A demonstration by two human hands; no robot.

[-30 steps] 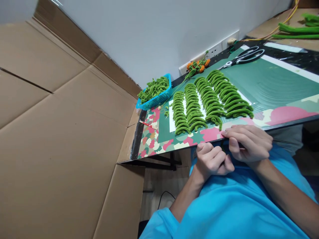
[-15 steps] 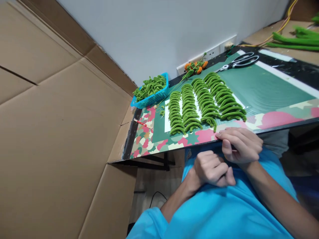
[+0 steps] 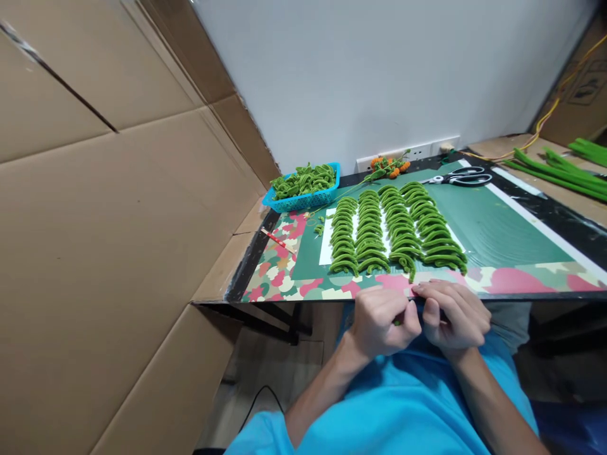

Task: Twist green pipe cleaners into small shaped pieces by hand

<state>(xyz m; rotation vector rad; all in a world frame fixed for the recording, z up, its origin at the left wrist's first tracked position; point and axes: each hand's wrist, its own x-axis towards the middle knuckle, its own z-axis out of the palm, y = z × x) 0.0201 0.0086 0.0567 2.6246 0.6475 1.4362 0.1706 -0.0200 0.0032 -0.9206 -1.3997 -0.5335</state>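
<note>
My left hand (image 3: 385,321) is closed in a fist at the table's front edge. A bit of green fuzzy pipe cleaner (image 3: 397,321) peeks out between its thumb and fingers. Beside it, almost touching, is my right hand (image 3: 454,314), with thumb and fingers curled together; what they pinch is hidden. Just beyond both hands, curved green pipe cleaner pieces (image 3: 399,229) lie in several columns on white paper (image 3: 325,248). One piece at the near end of the third column hangs toward my right hand.
A blue basket (image 3: 303,202) heaped with green pieces stands at the back left. Orange-and-green pipe cleaner flowers (image 3: 391,167) and scissors (image 3: 459,177) lie behind the columns. Long green stems (image 3: 559,174) are at right. A red-and-white stick (image 3: 279,240) lies left. Cardboard (image 3: 142,221) walls the left side.
My left hand has risen to the table edge and come close beside my right hand, turning so a green bit shows. The camera view has shifted; the laid-out pieces look unchanged.
</note>
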